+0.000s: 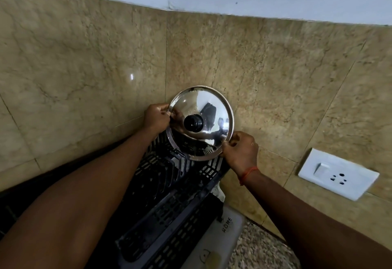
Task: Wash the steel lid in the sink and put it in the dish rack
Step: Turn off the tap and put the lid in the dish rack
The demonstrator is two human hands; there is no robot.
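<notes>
Clearance above the black slotted plastic dish rack (pixel 169 200)

The round polished steel lid with black knob (pixel 210 107), pinched at its rim by the left hand (pixel 157 118) and right hand (pixel 241 152), blocks the rack's far end; the beige marble wall (pixel 84 67) closes off the space directly behind. The near slots lie open between the forearms.

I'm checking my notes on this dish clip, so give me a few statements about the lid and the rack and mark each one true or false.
1. Both hands grip the steel lid by its rim. True: left hand, right hand.
2. The lid's knob is white. False: it is black.
3. The lid is held over the far end of the black dish rack. True.
4. The wall socket is left of the rack. False: it is to the right.
</notes>
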